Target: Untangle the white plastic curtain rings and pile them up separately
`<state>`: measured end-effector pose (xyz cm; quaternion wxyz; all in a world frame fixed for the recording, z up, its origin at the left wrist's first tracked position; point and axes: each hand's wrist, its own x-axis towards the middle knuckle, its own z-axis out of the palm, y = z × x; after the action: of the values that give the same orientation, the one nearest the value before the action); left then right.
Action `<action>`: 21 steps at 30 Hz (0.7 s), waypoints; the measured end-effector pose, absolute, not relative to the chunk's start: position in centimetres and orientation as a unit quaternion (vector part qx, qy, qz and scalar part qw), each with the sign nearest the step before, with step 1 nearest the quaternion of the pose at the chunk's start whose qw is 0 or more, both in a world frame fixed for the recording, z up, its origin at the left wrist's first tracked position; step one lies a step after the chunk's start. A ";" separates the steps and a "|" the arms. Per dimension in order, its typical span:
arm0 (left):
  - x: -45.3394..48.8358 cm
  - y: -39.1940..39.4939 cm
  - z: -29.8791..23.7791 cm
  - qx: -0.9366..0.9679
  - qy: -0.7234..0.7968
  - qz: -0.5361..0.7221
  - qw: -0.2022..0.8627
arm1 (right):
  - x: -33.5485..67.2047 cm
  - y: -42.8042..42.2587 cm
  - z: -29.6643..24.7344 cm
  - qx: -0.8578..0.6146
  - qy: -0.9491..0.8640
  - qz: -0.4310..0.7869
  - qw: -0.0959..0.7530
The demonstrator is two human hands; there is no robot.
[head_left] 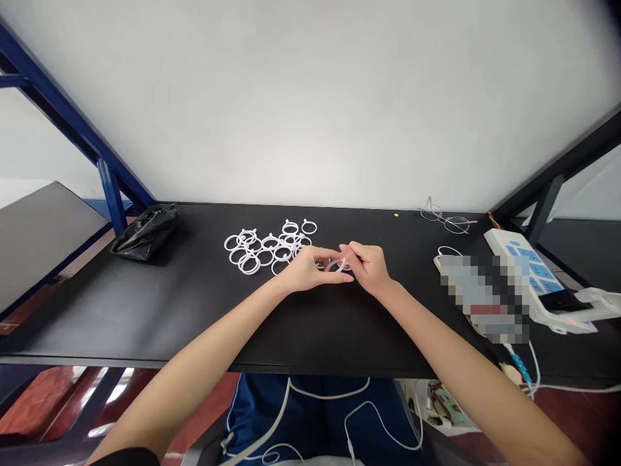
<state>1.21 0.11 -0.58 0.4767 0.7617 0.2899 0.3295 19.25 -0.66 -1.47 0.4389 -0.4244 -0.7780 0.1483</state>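
My left hand curls around one side of a white curtain ring, its thumb stretched along the near side. Thumb and forefinger of my right hand pinch the same ring at its right end, where a small white piece shows between the fingertips. Both hands are just above the black tabletop and nearly touch each other. Left of them lies a loose cluster of white curtain rings, several of them overlapping, each with a small knob or eyelet. My left hand hides part of that cluster.
A crumpled black plastic bag lies at the back left. To the right are eyeglasses, a blurred-out phone on a cable and a white power strip. Blue and black metal frame bars flank the desk; a white wall stands behind.
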 end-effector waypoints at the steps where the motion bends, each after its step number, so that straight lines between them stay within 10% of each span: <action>1: 1.2 0.1 -0.5 0.763 0.286 0.329 0.477 | 19.2 -0.7 -1.4 -0.427 -0.777 0.152 0.437; 21: 1.4 0.1 -0.5 0.737 0.251 0.344 0.525 | 18.4 -1.4 -1.3 -0.433 -0.740 0.200 0.473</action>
<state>1.43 0.13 -0.48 0.5249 0.7372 0.2510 0.3435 18.41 -1.37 -1.33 0.4731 -0.4334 -0.7404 0.2004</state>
